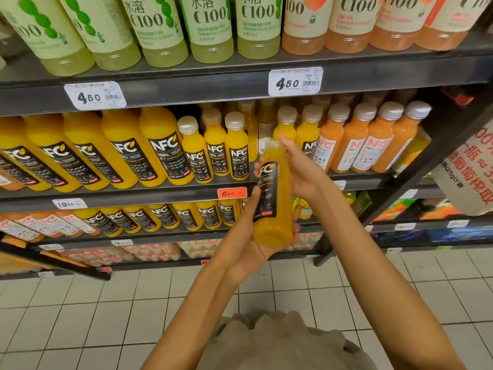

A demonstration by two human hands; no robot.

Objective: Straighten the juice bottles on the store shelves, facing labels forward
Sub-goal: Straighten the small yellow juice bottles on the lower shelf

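Fingers of left hand [248, 236] curl under orange juice bottle [272, 198] base, frame centre; right hand [301, 169] fingers wrap its neck, label turned left.

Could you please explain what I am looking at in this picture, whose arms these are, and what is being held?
There is no machine here. The single picture comes from a camera worn on a person's head, looking forward and down, so the two bare arms rising from the bottom edge are that person's own.

The left hand cups the base of a small orange juice bottle with a black label. The right hand grips it near the top. The bottle is off the shelf, held in front of it.

Behind stands a dark store shelf with rows of similar orange bottles. Pale green bottles stand on the shelf above, with white price tags on its edge. Below is a tiled floor.
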